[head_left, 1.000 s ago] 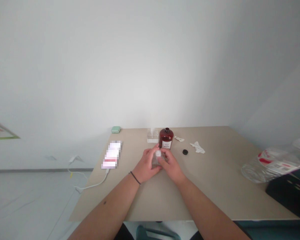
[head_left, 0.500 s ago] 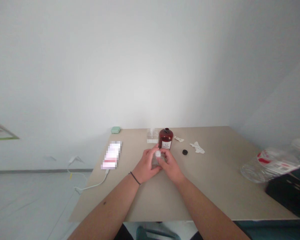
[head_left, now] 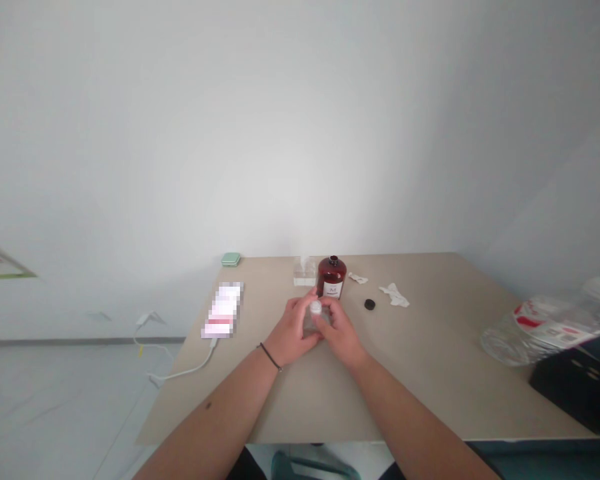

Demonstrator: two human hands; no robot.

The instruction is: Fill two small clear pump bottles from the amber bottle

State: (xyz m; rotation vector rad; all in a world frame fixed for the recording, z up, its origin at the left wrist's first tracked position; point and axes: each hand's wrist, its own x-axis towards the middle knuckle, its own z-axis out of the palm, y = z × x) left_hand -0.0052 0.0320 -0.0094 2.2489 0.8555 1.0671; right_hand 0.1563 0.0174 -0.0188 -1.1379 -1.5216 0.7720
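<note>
Both my hands are closed around a small clear bottle with a white cap point(head_left: 315, 308) over the middle of the table. My left hand point(head_left: 295, 328) wraps the bottle from the left, its thumb at the near side. From the right, my right hand point(head_left: 341, 331) grips it, with the thumb close under the cap. Fingers hide most of the bottle's body. Just behind them stands a dark red-brown bottle point(head_left: 332, 272) with a white label and an uncapped neck. Right of it a small black cap point(head_left: 369, 305) lies on the table.
A clear tissue box point(head_left: 305, 273) is at the back, with crumpled tissues point(head_left: 395, 295) to the right. A phone point(head_left: 224, 310) on a white cable and a green case point(head_left: 231, 259) are at left. A large plastic bottle point(head_left: 545, 327) and a black box point(head_left: 575, 387) occupy the right edge.
</note>
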